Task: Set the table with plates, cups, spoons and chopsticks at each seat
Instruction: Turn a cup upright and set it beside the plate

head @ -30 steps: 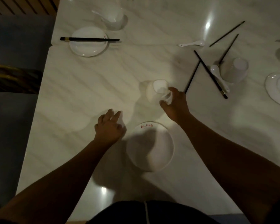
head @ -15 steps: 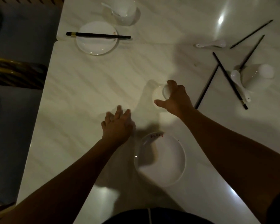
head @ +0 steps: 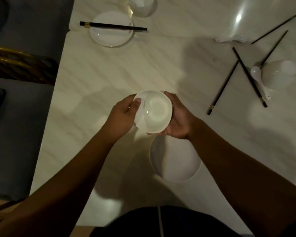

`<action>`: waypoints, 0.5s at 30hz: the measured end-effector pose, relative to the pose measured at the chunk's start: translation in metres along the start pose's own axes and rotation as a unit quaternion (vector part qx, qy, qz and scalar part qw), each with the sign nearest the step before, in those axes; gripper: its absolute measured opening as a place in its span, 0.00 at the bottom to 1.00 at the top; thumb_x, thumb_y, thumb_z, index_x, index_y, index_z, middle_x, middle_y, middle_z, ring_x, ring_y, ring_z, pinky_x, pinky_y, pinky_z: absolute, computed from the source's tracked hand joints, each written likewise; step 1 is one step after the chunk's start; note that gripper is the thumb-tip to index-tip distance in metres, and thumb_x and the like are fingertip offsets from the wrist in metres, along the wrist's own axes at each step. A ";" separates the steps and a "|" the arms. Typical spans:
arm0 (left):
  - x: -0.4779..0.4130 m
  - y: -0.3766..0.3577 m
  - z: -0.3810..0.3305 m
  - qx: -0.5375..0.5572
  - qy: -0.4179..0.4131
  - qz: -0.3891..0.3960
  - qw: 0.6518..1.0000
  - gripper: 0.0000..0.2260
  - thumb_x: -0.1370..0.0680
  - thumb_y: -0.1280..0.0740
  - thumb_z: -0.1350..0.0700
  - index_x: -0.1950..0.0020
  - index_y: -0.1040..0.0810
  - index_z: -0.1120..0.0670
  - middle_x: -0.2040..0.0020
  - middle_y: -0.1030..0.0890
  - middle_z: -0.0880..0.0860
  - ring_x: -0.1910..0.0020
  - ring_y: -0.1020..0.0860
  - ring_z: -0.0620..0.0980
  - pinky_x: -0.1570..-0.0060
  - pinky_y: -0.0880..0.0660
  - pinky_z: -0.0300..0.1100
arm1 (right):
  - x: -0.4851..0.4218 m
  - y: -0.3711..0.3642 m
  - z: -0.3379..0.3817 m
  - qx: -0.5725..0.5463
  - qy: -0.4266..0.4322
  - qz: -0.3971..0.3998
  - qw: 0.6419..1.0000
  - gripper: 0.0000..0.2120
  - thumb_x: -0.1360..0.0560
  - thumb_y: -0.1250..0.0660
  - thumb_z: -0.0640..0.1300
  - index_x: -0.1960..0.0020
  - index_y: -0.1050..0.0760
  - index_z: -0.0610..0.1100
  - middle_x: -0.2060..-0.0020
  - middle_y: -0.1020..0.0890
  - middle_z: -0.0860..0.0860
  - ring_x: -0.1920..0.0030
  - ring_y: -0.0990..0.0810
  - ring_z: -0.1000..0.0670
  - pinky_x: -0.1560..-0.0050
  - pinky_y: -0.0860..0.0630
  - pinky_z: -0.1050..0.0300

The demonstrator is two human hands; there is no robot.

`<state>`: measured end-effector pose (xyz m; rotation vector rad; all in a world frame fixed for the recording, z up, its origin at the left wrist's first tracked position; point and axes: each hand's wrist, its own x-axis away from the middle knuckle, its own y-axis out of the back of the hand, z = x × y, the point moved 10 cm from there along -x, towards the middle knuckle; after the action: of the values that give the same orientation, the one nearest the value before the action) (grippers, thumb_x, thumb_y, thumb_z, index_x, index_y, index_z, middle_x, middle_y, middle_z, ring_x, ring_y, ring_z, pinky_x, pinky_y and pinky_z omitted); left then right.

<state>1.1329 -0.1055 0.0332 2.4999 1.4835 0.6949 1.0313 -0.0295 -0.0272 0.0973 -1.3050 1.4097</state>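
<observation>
A white cup (head: 156, 111) is held upright above the white marble table (head: 99, 77), its mouth facing me. My left hand (head: 122, 115) grips its left rim with the thumb inside. My right hand (head: 177, 118) cups its right side and base. A white spoon handle seems to lie inside the cup against the left wall. Just below the cup a white plate (head: 175, 161) lies on the table at the near seat, partly under my right wrist.
At the far left seat a plate (head: 111, 34) carries black chopsticks (head: 113, 26), with a cup (head: 141, 6) behind it. To the right lie loose chopsticks (head: 249, 77), a spoon (head: 259, 79), another spoon (head: 231, 39) and a tipped cup (head: 277, 73). A chair (head: 22, 64) stands left of the table.
My right hand lifted the cup off the table and turned its mouth up toward me. My left hand left the tabletop and took hold of the cup's left rim.
</observation>
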 end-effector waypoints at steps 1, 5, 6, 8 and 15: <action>0.003 0.004 -0.001 -0.028 -0.007 -0.014 0.999 0.14 0.18 0.44 0.51 0.37 0.25 0.50 0.46 0.21 0.51 0.48 0.23 0.49 0.48 0.24 0.45 | -0.001 -0.001 -0.007 0.011 -0.009 -0.014 1.000 0.32 0.28 0.44 0.69 0.33 0.29 0.50 0.37 0.23 0.42 0.43 0.23 0.35 0.54 0.20 0.41; 0.010 0.024 0.024 -0.075 0.042 -0.071 0.994 0.15 0.18 0.46 0.51 0.44 0.23 0.57 0.52 0.21 0.56 0.54 0.23 0.54 0.52 0.23 0.48 | 0.003 0.012 -0.004 0.160 0.018 -0.147 0.976 0.31 0.24 0.49 0.68 0.37 0.27 0.45 0.48 0.19 0.45 0.55 0.17 0.41 0.62 0.20 0.51; 0.012 0.027 0.033 -0.079 0.061 -0.073 0.992 0.16 0.18 0.46 0.50 0.44 0.23 0.58 0.51 0.21 0.57 0.53 0.23 0.55 0.52 0.21 0.52 | 0.005 0.017 0.005 0.218 0.048 -0.184 0.957 0.28 0.23 0.48 0.66 0.41 0.25 0.44 0.52 0.18 0.46 0.56 0.17 0.42 0.61 0.20 0.51; 0.015 0.030 0.048 -0.082 0.096 -0.069 0.990 0.16 0.18 0.45 0.49 0.43 0.23 0.58 0.48 0.21 0.59 0.51 0.23 0.58 0.54 0.20 0.58 | 0.013 0.029 0.030 0.375 0.120 -0.265 0.881 0.24 0.21 0.46 0.61 0.47 0.22 0.43 0.53 0.18 0.45 0.52 0.18 0.42 0.52 0.22 0.48; 0.016 0.025 0.076 -0.081 0.172 -0.049 0.981 0.15 0.18 0.44 0.51 0.39 0.25 0.58 0.42 0.24 0.60 0.50 0.24 0.59 0.62 0.19 0.58 | 0.020 0.049 0.045 0.666 0.140 -0.322 0.658 0.20 0.20 0.45 0.49 0.59 0.23 0.36 0.62 0.22 0.44 0.46 0.23 0.42 0.47 0.31 0.54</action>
<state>1.1943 -0.0967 -0.0200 2.2498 1.5680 1.2255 0.9623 -0.0354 -0.0266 1.1564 0.2929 1.3511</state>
